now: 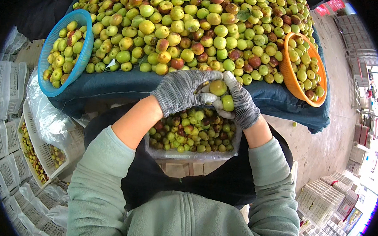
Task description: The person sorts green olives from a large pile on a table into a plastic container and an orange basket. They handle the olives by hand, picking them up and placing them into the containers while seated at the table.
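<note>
Over the near edge of the fruit heap, my left hand (187, 90) and my right hand (240, 103) meet, both in grey knit gloves. A yellow-green jujube (217, 87) sits between the fingertips of both hands. Just below it, a greener jujube (227, 102) rests in the curled fingers of my right hand. My left hand's fingers and thumb curve around fruit that is mostly hidden. Loose green and reddish jujubes (181, 30) are heaped in front of me. Beneath my hands, a plastic-lined crate (190, 155) between my legs holds more jujubes.
A blue basket (89, 52) of jujubes leans at the heap's left, an orange basket (324, 81) at its right. Dark blue cloth (119, 87) covers the table edge. White crates (48, 156) with jujubes stand at left; stacked crates (322, 197) stand at right.
</note>
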{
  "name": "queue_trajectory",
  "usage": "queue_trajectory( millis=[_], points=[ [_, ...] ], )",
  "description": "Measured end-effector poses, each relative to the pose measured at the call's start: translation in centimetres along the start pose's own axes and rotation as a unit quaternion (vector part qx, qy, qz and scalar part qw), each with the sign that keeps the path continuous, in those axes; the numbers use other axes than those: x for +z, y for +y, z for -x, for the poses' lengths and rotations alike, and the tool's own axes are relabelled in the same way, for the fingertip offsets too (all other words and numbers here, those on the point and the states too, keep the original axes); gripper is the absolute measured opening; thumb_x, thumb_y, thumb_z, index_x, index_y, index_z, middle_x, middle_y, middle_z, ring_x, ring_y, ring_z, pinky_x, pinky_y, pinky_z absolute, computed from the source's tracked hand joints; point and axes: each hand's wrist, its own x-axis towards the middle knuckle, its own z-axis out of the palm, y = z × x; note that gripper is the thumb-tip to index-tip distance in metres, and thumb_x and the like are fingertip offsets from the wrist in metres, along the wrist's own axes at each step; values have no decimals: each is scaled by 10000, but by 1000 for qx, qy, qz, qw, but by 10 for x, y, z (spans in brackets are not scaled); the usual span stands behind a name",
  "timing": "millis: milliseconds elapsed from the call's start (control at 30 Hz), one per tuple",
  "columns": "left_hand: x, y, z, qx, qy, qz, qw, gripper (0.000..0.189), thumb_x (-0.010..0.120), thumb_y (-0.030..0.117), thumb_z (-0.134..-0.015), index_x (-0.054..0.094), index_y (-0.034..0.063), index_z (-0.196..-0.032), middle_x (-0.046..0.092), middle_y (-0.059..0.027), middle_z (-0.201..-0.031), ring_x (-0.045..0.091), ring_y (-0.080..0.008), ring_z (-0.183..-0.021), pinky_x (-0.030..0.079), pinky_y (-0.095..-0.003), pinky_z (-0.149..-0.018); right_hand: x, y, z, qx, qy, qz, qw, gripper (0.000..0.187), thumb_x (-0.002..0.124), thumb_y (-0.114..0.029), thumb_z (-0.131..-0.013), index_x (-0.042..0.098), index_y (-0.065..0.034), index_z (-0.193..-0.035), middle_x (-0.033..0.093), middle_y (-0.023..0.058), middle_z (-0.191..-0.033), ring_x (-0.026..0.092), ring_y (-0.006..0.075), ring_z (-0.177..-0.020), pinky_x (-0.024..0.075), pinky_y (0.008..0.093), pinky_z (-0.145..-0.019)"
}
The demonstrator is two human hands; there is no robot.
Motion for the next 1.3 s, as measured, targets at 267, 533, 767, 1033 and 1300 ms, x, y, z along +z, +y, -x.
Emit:
queue_trajectory(
  millis=[267,533,767,1033,1300],
  points=[
    [-21,-8,5,-56,-149,35,987,498,755,407,-770,622,188,-1197,667,-70,-913,645,-220,-824,522,-342,-764,-23,-29,14,-84,17,-64,994,680,416,-567,-955,565,48,-1205,623,121,-773,530,185,-521,394,229,-435],
    [-21,1,8,-172,-89,273,942,224,548,240,-956,635,87,-1095,587,5,-679,538,-76,-564,457,-223,-558,-4,-24,22,-122,-76,-139,980,563,539,-64,-907,330,63,-1414,485,283,-1330,571,347,-1180,529,333,-962],
    [-10,-3,-1,-41,104,324,939,268,511,283,-981,622,49,-1050,564,14,-672,515,-73,-585,397,-205,-532,-4,-22,17,-156,-38,-53,986,439,604,-236,-920,515,30,-1258,655,165,-1022,656,194,-785,537,232,-648],
    [-15,-39,-4,-170,176,395,885,257,536,301,-970,641,69,-1006,569,10,-704,522,-57,-574,373,-186,-477,-8,9,1,-30,3,690,723,409,644,-442,-860,645,-63,-1013,668,180,-916,646,350,-924,490,404,-860],
    [-7,-25,6,-176,76,468,863,596,419,571,-963,539,71,-1263,624,-12,-744,455,-31,-431,311,-158,-346,10,3,-7,-214,151,295,919,374,690,-244,-878,594,-23,-1163,642,139,-1001,636,204,-878,505,296,-795]
  ],
)
